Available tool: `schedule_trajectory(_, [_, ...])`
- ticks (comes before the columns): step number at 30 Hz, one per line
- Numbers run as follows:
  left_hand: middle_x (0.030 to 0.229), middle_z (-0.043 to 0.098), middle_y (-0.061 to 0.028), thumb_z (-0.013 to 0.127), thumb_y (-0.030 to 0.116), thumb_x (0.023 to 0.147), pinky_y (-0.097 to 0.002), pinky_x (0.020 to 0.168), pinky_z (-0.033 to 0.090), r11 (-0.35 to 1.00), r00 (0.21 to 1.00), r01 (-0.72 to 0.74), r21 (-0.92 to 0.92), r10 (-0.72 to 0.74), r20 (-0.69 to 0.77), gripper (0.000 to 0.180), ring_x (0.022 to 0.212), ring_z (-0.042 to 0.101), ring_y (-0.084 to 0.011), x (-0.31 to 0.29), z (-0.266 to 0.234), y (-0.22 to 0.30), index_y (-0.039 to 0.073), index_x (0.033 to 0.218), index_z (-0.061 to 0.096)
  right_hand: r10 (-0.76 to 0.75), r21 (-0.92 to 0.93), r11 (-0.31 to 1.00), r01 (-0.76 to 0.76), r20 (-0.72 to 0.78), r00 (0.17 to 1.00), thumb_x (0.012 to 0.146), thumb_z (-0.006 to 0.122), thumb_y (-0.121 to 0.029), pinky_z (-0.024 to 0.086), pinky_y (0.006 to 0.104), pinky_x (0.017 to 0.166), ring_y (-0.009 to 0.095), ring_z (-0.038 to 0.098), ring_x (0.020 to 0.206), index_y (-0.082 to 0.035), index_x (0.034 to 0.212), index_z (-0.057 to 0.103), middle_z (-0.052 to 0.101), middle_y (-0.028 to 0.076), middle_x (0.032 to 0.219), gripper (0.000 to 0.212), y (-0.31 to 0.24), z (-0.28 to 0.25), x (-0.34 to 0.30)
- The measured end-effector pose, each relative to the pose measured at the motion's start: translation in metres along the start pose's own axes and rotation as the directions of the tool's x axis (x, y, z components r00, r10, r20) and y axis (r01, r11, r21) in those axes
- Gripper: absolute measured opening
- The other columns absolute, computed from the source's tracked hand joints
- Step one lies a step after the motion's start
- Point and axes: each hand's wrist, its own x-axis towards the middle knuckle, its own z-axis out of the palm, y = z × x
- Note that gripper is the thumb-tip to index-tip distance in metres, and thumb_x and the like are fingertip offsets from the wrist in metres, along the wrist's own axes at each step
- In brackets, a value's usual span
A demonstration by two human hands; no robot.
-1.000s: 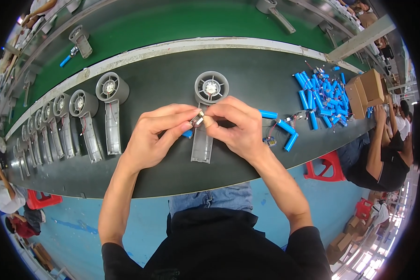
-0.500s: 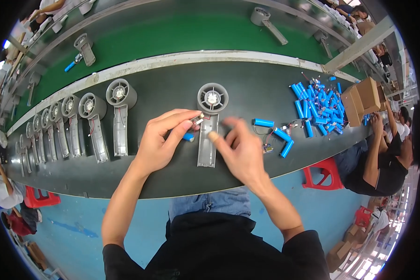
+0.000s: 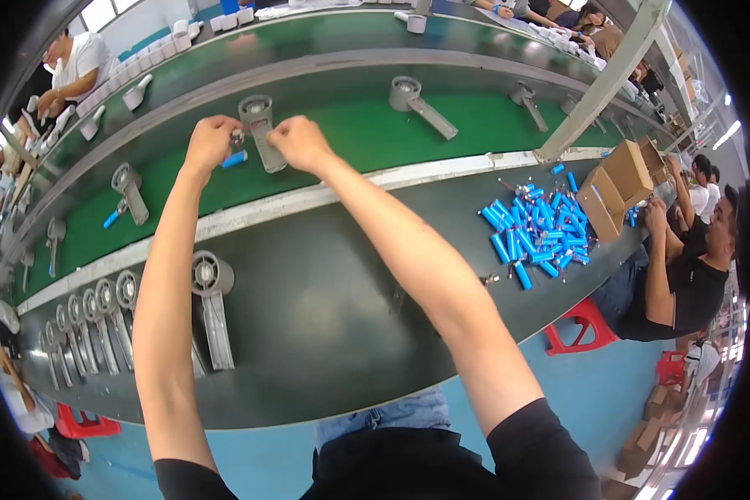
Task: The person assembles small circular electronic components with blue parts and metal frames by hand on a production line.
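Both my arms reach out over the green conveyor belt. A grey handheld-fan shell [image 3: 263, 143], with a round head and open handle, is between my hands. My right hand [image 3: 304, 146] pinches the handle's right edge. On its left, my left hand [image 3: 208, 148] is closed on a small circuit board [image 3: 237, 136]. Just below those fingers is a blue cylindrical battery [image 3: 234, 159], beside the handle; its wires are too small to follow.
Other grey fan shells [image 3: 421, 104] lie on the belt [image 3: 350, 125]. A row of shells [image 3: 212, 308] stands at left on the dark table [image 3: 333, 333]. At right are a pile of blue batteries [image 3: 542, 229], a cardboard box [image 3: 617, 187], a metal post [image 3: 604, 83] and a seated person [image 3: 683, 258].
Both hands have moved forward from the dark table to the green belt, taking the fan shell, board and battery with them. My view has tilted farther ahead.
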Motion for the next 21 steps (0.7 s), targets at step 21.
schedule_trajectory(21, [0.106,0.067,-0.0181,0.072,0.039,0.088,-0.0367,0.085,0.049,0.909,0.909,-0.416,-0.010,0.416,-0.024,0.060,0.100,0.063,-0.0253,-0.112,0.112,0.057,-0.001,0.130,0.056,0.094,0.149,0.983,-0.104,0.075,0.993,0.093,0.063,-0.029,0.050,0.0329,0.054,0.012,0.061,0.061,-0.002,0.103,0.072,0.069,0.009,0.073,0.030,-0.020,-0.138,-0.200])
